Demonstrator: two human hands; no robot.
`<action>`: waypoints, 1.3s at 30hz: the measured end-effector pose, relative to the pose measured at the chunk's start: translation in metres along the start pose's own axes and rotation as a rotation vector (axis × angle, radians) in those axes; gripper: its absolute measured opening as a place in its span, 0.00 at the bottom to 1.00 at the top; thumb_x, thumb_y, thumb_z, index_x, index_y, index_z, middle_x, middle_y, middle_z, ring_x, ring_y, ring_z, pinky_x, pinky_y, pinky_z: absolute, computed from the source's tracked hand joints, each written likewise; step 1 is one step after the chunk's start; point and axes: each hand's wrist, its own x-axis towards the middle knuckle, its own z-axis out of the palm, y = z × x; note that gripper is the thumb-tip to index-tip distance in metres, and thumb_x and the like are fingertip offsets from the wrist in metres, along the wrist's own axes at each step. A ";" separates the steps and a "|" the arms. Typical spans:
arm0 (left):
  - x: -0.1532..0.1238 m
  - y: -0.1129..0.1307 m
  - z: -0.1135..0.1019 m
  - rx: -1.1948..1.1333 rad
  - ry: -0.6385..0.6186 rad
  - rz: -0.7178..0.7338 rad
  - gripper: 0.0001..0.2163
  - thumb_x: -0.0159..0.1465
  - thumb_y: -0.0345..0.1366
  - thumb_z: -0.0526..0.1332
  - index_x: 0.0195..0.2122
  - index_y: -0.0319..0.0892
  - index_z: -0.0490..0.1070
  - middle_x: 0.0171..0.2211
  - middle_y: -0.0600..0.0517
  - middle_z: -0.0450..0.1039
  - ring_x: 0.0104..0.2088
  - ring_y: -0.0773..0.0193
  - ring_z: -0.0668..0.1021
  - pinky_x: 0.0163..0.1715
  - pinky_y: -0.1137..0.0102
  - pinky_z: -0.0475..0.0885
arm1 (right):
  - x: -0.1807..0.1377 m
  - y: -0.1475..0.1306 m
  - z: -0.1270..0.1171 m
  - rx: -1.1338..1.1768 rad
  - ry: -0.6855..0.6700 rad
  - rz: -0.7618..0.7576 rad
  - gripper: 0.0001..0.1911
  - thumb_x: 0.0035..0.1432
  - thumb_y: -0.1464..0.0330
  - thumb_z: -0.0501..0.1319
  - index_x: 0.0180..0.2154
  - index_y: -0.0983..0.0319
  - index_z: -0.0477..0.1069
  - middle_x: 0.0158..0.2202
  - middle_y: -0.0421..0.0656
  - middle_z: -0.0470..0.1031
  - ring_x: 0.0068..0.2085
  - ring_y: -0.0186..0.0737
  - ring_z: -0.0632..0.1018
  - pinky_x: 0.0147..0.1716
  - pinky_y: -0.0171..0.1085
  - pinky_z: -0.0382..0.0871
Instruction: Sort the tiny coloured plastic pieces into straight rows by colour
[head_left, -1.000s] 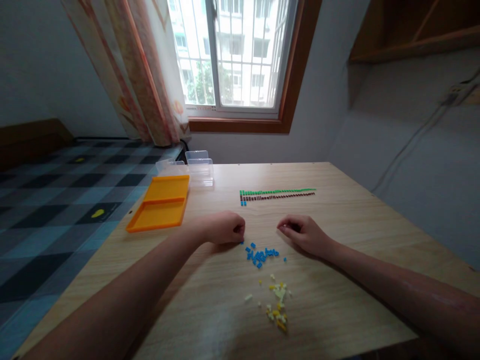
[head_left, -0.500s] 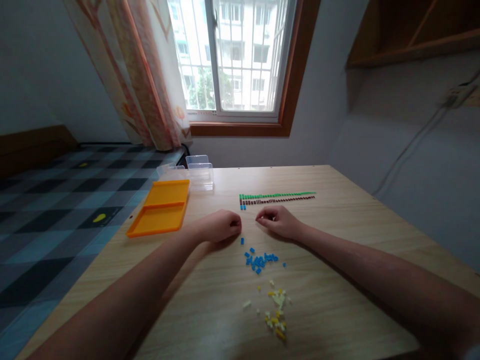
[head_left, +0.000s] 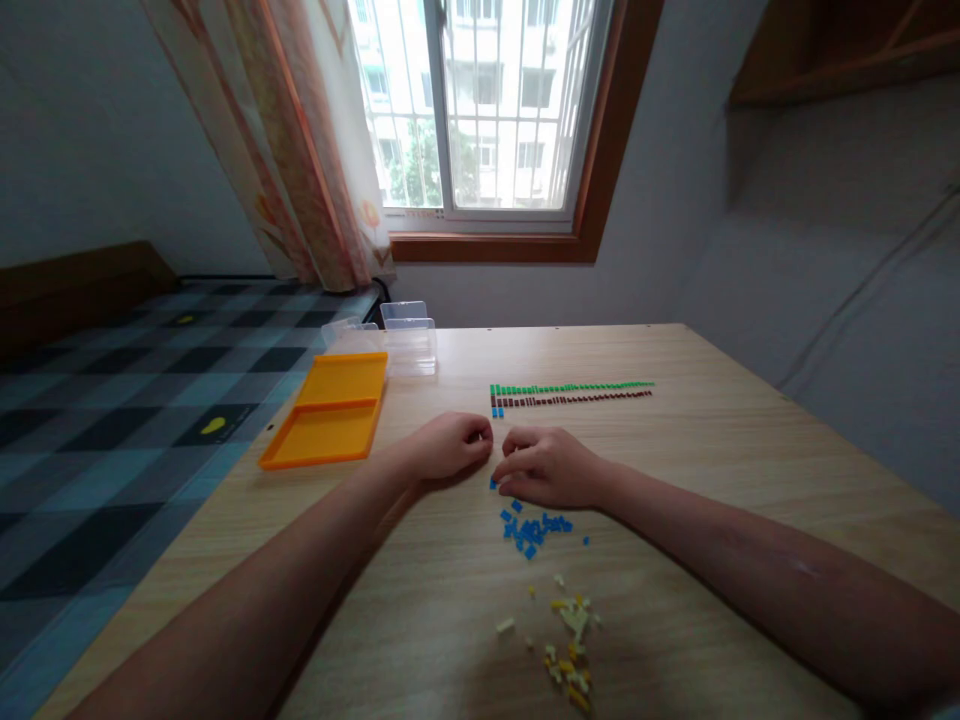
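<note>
My right hand (head_left: 551, 467) reaches down over the table with thumb and fingertips closed at a single small blue building brick (head_left: 493, 485), part of which still shows. Just left of it, my left hand (head_left: 450, 446) rests on the table with its fingers curled in; whatever they may hold is hidden. Beyond the hands lie a row of green bricks (head_left: 570, 387) and a row of dark brown bricks (head_left: 574, 399). Two blue bricks (head_left: 497, 412) sit at the left end, below the brown row. A loose pile of blue bricks (head_left: 531, 530) is scattered nearer to me.
Closer still lies a loose pile of cream and yellow pieces (head_left: 574, 635). An orange two-part tray (head_left: 319, 432) is at the table's left, with clear plastic boxes (head_left: 411, 345) behind it. A bed (head_left: 150, 400) adjoins on the left; a window (head_left: 487, 120) is ahead.
My right hand has come nearer to me and slightly left, down to the single blue brick. The left hand stays nearly in place. The whole view has shifted a little.
</note>
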 end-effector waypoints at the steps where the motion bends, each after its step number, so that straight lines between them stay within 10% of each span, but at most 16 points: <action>1: 0.000 0.000 0.000 -0.011 0.006 0.006 0.11 0.61 0.39 0.55 0.34 0.41 0.75 0.31 0.51 0.77 0.32 0.62 0.75 0.32 0.70 0.65 | 0.000 -0.001 0.000 -0.009 0.000 0.006 0.09 0.63 0.62 0.63 0.40 0.57 0.80 0.39 0.42 0.75 0.36 0.31 0.75 0.38 0.31 0.66; 39: -0.008 0.002 0.004 -0.097 0.044 0.002 0.08 0.62 0.38 0.58 0.31 0.42 0.75 0.27 0.54 0.74 0.27 0.66 0.72 0.28 0.72 0.62 | -0.004 0.019 -0.013 -0.312 0.109 0.162 0.08 0.63 0.64 0.63 0.36 0.59 0.79 0.35 0.42 0.76 0.38 0.35 0.76 0.39 0.33 0.64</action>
